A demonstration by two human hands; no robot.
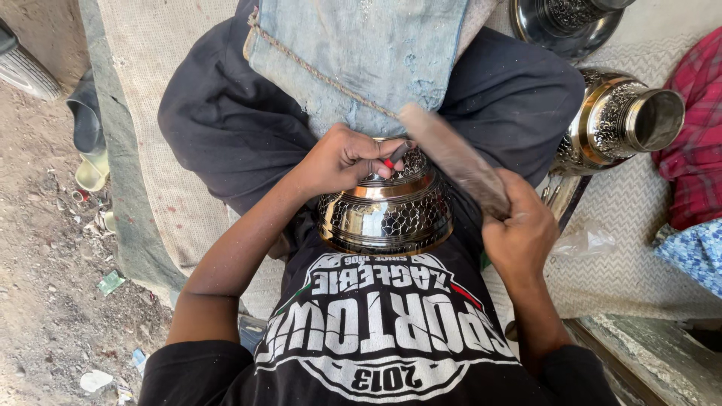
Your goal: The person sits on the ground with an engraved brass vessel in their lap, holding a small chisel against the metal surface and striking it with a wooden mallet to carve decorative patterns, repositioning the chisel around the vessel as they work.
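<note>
A black printed T-shirt (383, 331) filled the bottom of the view, closest to the camera, and both bare forearms reached away from it toward the lap. The left hand (342, 159) came in from the lower left with the wrist bent inward, its fingers curled tight around a small dark punch with a red mark (396, 156); the tool's tip stuck out just past the fingertips and rested on the upper shoulder of a chased metal vessel (387, 210). The right hand (520, 234) was raised on the other side, its fingers wrapped closed about the lower end of a wooden mallet (455, 159). The mallet's long axis ran diagonally, from the right fist up and to the left, and its blurred far end hung just above the left fingertips and the punch. The vessel sat wedged between the crossed legs, directly below the left fingers and just left of the right fist; it was rounded, polished silver with a brass-coloured band and a scale pattern, and its axis pointed away from the body toward a piece of worn denim cloth (361, 53) beyond the knuckles. Well beyond the right hand, a second engraved vessel (617, 120) lay on its side on a woven mat (639, 263), its open mouth facing right.
</note>
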